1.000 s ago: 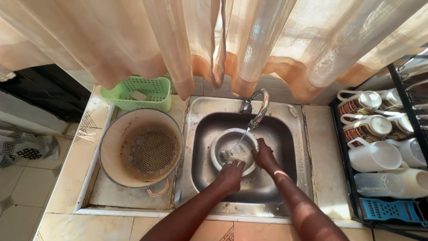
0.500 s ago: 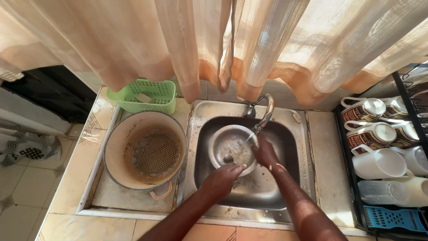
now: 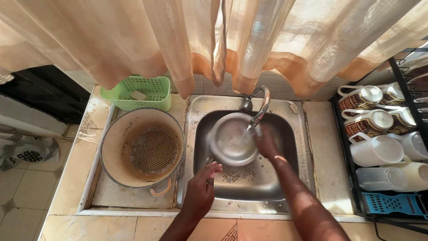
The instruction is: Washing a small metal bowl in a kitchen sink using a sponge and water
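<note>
Two hands over steel sink point(image 3: 267, 187), right hand point(image 3: 266, 143) grip clasping round metal bowl point(image 3: 232, 139) (wet), left hand point(image 3: 201, 191) grip loosely curled, empty.

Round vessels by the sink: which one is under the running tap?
The shallow metal bowl in the sink, held by the right hand; the large cream pot sits on the drainboard.

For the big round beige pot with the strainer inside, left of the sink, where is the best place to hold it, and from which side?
Probably by the small loop handle on the near rim of the big round beige pot, coming from the front. That handle faces the person and nothing covers it. Any far handle cannot be seen beside the green plastic basket, so the second hand might grip the bare left rim.
</note>
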